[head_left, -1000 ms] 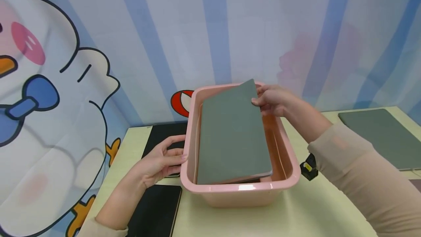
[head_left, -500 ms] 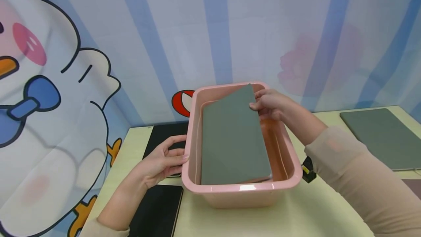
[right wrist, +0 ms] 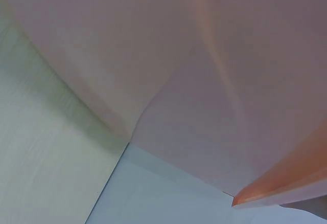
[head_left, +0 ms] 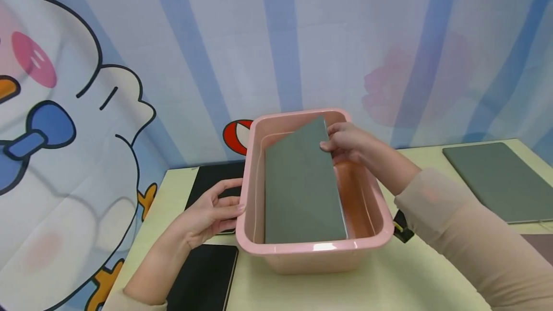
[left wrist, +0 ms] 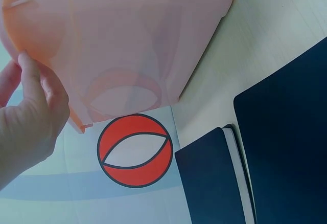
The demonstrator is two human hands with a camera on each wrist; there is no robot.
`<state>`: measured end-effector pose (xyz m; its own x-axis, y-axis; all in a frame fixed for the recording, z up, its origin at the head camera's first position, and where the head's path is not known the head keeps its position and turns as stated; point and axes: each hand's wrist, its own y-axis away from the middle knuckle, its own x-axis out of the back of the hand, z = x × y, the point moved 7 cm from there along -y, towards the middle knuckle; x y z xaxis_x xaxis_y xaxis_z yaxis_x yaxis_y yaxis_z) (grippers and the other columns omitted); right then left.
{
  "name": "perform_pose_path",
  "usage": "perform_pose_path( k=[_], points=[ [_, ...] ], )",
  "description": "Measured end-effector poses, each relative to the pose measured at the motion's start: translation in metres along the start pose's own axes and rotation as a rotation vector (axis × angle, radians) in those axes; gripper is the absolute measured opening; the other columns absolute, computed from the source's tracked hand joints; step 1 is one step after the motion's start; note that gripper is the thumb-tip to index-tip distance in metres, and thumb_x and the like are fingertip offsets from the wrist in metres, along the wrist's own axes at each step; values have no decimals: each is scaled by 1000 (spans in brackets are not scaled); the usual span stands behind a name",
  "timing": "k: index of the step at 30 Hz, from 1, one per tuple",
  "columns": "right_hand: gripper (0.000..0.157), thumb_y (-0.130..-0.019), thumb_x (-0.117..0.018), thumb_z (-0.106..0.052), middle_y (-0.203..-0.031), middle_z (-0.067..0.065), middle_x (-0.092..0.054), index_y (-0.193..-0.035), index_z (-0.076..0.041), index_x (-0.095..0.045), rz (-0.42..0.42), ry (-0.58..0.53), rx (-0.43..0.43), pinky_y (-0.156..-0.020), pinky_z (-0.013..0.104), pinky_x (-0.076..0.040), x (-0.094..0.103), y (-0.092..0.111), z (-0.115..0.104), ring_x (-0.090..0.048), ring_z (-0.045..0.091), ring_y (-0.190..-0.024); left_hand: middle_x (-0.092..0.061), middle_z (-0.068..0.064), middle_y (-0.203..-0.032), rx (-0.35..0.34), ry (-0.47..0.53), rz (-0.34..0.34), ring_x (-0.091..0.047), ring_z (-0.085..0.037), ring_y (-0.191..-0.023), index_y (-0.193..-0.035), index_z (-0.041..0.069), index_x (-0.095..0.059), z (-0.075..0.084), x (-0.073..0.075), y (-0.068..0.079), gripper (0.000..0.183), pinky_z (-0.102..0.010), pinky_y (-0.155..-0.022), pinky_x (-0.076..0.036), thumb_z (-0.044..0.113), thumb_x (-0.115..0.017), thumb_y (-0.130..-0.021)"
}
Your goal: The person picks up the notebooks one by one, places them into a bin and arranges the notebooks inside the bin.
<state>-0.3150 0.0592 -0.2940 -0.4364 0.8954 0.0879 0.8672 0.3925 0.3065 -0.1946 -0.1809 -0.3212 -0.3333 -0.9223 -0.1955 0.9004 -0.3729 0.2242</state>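
Observation:
A pink plastic basin (head_left: 313, 247) stands on the table, with a grey-green notebook (head_left: 302, 186) slanting down inside it. My right hand (head_left: 347, 143) pinches the notebook's upper right edge, thumb on the cover. The notebook's lower end is hidden behind the basin's front wall. At the basin's left rim, my left hand (head_left: 216, 210) grips with thumb and fingers; the left wrist view shows this hand (left wrist: 33, 106) at the rim too. In the right wrist view the basin's outer wall (right wrist: 168, 55) fills most of the picture, and the hand is out of sight.
Two black notebooks, one farther back (head_left: 211, 179) and one nearer (head_left: 205, 277), lie left of the basin. Another grey-green notebook (head_left: 497, 181) lies at the right. A small black and yellow object (head_left: 402, 228) sits by the right sleeve. A printed cloth (head_left: 328, 52) hangs behind the table.
My right hand has lowered the notebook deeper into the basin, moving slightly down and left. The notebook's bottom edge has gone behind the front rim. My left hand stays at the left rim.

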Motion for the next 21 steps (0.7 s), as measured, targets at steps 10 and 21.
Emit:
perform_pose_path(
  k=[10, 21],
  points=[
    [32, -94, -45, 4, -78, 8, -58, -122, 13, -33, 4, 29, 20, -57, 30, -56, -6, -5, 9, -62, 13, -59, -63, -12, -106, -16, -9, -8, -66, -21, -90, -140, 2, -26, 1, -2, 0, 64, -34, -79, -54, -7, -60, -86],
    [35, -95, -43, 4, -93, 18, -55, -124, 17, -29, 16, 63, 40, -60, 32, -57, -9, -7, 16, -62, 12, -61, -64, -11, -103, -13, -4, -14, -66, -20, -88, -140, 2, -27, 2, -3, -1, 63, -33, -78, -54, -7, -59, -86]
  ],
)
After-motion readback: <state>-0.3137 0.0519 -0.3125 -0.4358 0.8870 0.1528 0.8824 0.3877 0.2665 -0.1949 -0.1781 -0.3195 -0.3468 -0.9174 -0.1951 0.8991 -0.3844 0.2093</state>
